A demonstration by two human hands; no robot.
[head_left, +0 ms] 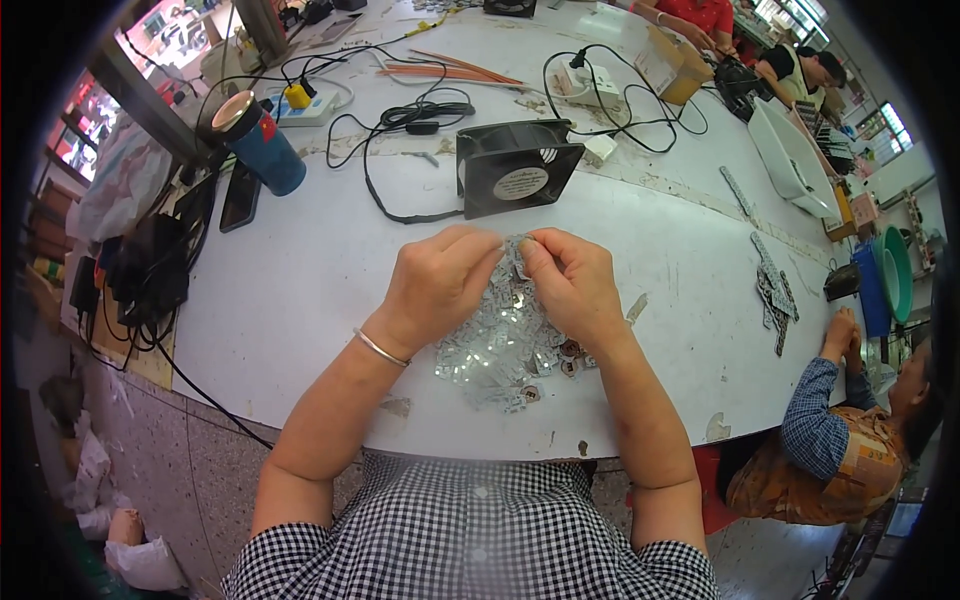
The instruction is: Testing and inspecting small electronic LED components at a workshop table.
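My left hand (432,280) and my right hand (580,282) are close together over the white table, both closed in a pinch. Between the right thumb and fingers is a small silvery circuit board piece (519,260). Thumb and forefinger of the left hand press together just beside it; what they hold, if anything, is too small to make out. Under and in front of both hands spreads a loose pile of small shiny circuit boards (485,345), a few with brown backs near the right wrist. A black square fan (515,168) stands just beyond my hands.
A blue tumbler (265,155) and a phone (240,197) are at left, beside bundled black cables (150,265). Power strips (590,85) and orange sticks (455,72) lie farther back. At right are stacked board strips (772,285), a white bin (790,160) and a seated person (830,430).
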